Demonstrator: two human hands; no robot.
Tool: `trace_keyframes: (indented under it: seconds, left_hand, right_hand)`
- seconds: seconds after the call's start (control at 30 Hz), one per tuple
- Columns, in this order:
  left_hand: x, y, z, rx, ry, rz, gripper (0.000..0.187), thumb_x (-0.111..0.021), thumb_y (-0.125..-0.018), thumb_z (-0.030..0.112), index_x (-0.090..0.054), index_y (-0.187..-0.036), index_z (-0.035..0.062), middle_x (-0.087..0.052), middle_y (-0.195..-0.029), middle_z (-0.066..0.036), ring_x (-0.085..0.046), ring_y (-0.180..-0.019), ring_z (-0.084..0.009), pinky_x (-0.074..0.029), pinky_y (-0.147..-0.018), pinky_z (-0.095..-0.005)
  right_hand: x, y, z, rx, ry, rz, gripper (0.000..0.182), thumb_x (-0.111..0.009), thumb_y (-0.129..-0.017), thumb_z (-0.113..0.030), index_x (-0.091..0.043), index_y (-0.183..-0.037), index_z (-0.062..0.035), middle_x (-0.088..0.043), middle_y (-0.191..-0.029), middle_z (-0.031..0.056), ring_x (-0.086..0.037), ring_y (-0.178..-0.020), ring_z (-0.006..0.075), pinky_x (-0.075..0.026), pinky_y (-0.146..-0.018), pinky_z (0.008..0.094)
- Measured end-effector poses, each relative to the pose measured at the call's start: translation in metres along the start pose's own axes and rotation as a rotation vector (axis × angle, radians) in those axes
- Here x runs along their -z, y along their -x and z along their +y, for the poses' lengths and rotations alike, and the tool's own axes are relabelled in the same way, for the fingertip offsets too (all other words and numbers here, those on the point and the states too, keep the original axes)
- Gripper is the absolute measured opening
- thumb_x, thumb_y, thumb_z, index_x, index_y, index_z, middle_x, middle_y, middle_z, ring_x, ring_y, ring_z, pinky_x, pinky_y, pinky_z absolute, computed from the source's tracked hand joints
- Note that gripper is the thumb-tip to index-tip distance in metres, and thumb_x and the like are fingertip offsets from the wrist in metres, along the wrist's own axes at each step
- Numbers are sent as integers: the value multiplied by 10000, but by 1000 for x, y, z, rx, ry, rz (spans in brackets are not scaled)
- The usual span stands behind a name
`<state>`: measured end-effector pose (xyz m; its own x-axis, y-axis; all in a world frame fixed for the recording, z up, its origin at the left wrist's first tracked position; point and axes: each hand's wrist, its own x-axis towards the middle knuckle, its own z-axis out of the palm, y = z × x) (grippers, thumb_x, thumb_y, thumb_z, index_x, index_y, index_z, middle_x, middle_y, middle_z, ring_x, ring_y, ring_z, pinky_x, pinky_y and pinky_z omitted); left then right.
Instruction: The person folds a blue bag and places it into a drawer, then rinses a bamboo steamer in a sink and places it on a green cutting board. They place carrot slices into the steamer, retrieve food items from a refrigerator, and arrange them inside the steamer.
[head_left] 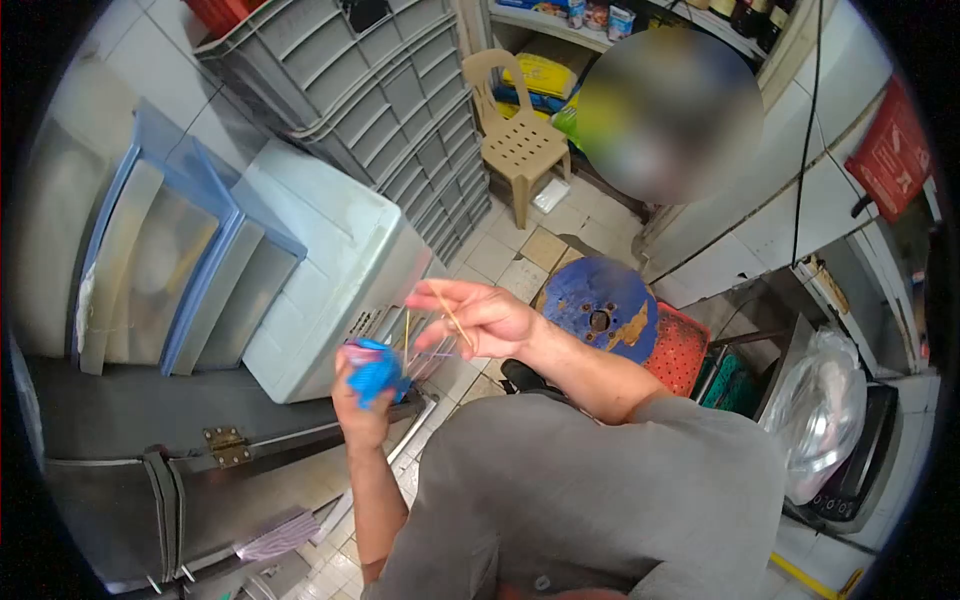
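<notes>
In the head view, my left hand (356,412) is closed around a crumpled blue bundle (377,374), which looks like plastic; blur hides its details. A pink patch shows at the bundle's top edge. My right hand (487,318) is just right of it, with fingers partly spread. A tan rubber band (450,315) is stretched over those fingers. Another yellowish strand (407,335) runs down from the right fingertips toward the blue bundle. A thin purple strand (435,353) shows below the right fingers.
A pale blue lidded box (320,230) stands beyond my hands, beside stacked grey crates (390,110). Ahead are a beige plastic chair (520,140) and a round blue stool (600,310) over a red basket (682,345). A metal counter (260,490) lies at left.
</notes>
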<state>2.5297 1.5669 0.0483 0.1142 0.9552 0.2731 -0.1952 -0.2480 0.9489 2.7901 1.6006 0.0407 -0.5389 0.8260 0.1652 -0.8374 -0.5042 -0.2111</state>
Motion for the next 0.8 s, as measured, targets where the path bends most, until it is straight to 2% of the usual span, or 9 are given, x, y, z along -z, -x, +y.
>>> trace_keyframes:
  seconds: [0.03,0.1,0.3,0.43,0.5,0.57,0.63,0.7,0.8]
  left_hand:
    - [3,-6,10,-187,-500,-216,502,-830,-844,261,-640,-1236,11,-651,-1099,-116,-645,-995,-277,-525,-904,-385]
    - [-2,-12,29,-187,-632,-273,486,-837,-806,205,-653,-1210,8,-650,-1078,-121,-646,-978,-285,-522,-884,-387]
    - [-25,-4,44,-56,-1206,-315,359,-812,-764,149,-682,-1072,19,-635,-993,-147,-658,-916,-383,-518,-763,-473]
    - [-21,21,9,91,-1388,-254,374,-810,-738,173,-688,-1062,30,-626,-959,-165,-650,-866,-406,-520,-748,-485]
    - [-1,35,-23,145,-1324,-202,392,-811,-724,171,-689,-1066,24,-635,-943,-187,-642,-833,-422,-522,-728,-486]
    - [35,54,-55,148,-1073,-115,338,-800,-762,179,-680,-1025,5,-657,-934,-171,-669,-784,-344,-530,-701,-445]
    - [61,78,-56,537,-735,145,347,-767,-824,184,-650,-1095,2,-680,-932,-111,-666,-787,-229,-534,-718,-376]
    - [80,104,-49,471,-222,351,503,-688,-870,131,-530,-1336,27,-660,-1113,-72,-632,-962,-171,-522,-844,-327]
    - [95,122,-33,412,78,462,482,-603,-889,112,-531,-1358,29,-637,-1179,-69,-609,-1026,-163,-501,-902,-316]
  right_hand:
    - [7,-4,0,-87,110,-92,557,-593,-954,14,-441,-1489,0,-527,-1449,155,-679,-1115,265,-645,-815,361]
    - [8,-8,-4,-170,234,-190,656,-599,-934,50,-394,-1552,-25,-423,-1580,162,-650,-1218,273,-646,-795,333]
    - [5,-24,16,-275,1198,-73,663,-695,-864,72,-493,-1492,-3,-650,-1290,110,-699,-975,159,-606,-762,286]
    - [5,-30,53,-283,1778,-164,744,-878,-754,-213,-529,-1390,-48,-624,-1184,163,-600,-1108,299,-514,-936,418]
    - [40,-36,61,-389,1668,-206,808,-915,-695,-323,-513,-1348,-66,-581,-1194,204,-522,-1211,358,-451,-1024,452]
    - [68,-35,78,-133,1717,-318,743,-888,-753,-304,-526,-1362,-77,-569,-1248,197,-542,-1199,327,-471,-1017,437]
    - [97,-37,96,-195,1230,-37,735,-814,-822,-281,-459,-1424,-54,-589,-1211,133,-600,-1132,302,-531,-942,440]
    - [130,-56,97,-451,936,428,658,-742,-885,-216,-433,-1448,-68,-585,-1201,84,-615,-1103,269,-561,-917,448]
    - [217,-108,99,-393,532,546,508,-653,-892,-109,-474,-1365,-55,-586,-1182,95,-601,-1126,283,-563,-966,511]
